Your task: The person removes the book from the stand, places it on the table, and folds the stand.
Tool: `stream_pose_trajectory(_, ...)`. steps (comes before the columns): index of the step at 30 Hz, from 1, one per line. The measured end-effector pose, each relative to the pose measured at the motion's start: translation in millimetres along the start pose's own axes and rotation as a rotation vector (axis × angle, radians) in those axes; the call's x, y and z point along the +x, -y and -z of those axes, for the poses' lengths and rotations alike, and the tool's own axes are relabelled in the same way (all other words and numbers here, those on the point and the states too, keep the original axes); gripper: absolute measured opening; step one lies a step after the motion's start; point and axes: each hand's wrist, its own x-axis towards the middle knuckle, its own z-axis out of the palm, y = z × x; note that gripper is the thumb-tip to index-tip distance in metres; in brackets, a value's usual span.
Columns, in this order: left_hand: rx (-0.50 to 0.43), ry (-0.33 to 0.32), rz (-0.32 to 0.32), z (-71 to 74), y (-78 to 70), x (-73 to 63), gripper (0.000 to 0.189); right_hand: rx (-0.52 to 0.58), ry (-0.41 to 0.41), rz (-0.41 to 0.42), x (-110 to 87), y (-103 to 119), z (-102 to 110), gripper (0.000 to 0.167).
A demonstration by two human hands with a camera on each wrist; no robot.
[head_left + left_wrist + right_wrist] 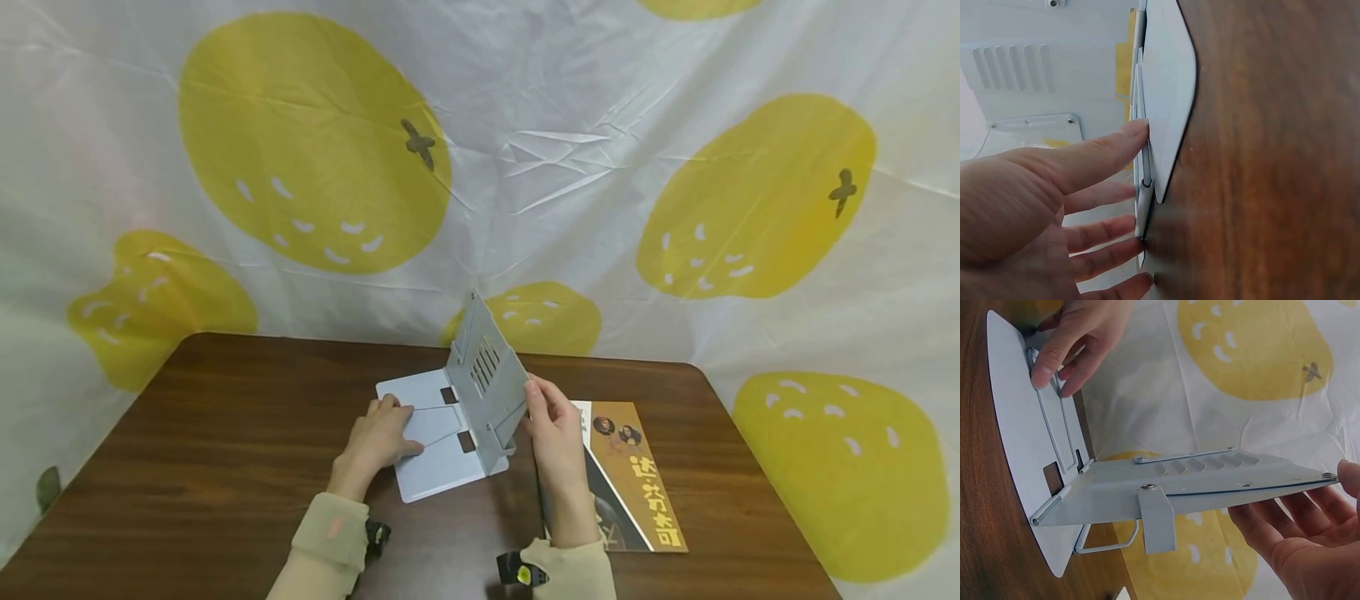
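Note:
A pale grey metal book stand stands on the table, its white base plate [416,390] lying flat and its slotted back plate [512,387] raised at an angle. My left hand [377,437] rests on the left part of the base, fingers spread; its thumb touches the thin wire prop [1049,425] lying along that plate. The right hand [558,437] pinches the outer edge of the back plate, with the thumb on one face and fingers behind. A small folding clip [1157,519] sticks out from the back plate in the right wrist view.
A book with a brown, white and black cover [647,475] lies right of the stand, partly behind my right forearm. The dark wooden table [225,467] reaches back to a white curtain [540,75] printed with large yellow fruit.

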Motion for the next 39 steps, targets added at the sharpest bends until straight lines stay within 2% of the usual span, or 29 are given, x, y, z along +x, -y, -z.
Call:
stream_pose_trajectory(7, -0.012, 0.000, -0.002, 2.2, -2.3, -3.4, 0.061, 0.018, -0.001, -0.008, -0.5, 2, 0, 0.036)
stream_pose_trajectory(13, -0.026, -0.003, 0.001, 2.8, 1.3, -4.9, 0.060, 0.020, 0.010, -0.007, -1.4, 3, -1, 0.036)
stream_pose_trajectory(19, -0.054, 0.029, 0.018, 9.5, 3.0, -7.4, 0.063, 0.029, 0.018, 0.003, -2.3, 3, -3, 0.033)
stream_pose_trajectory(22, -0.070, 0.034, 0.032, 14.7, 3.4, -9.4, 0.062, -0.009, 0.022, 0.013, -2.6, 4, -5, 0.033)
stream_pose_trajectory(29, -0.107, -0.005, 0.042, 33.6, 5.3, -17.0, 0.060, -0.095, 0.038, 0.006, -4.1, 5, -7, 0.036)
stream_pose_trajectory(39, -0.166, -0.116, 0.018, 58.6, 10.1, -28.9, 0.059, -0.055, 0.079, -0.016, -6.3, 7, -14, 0.032)
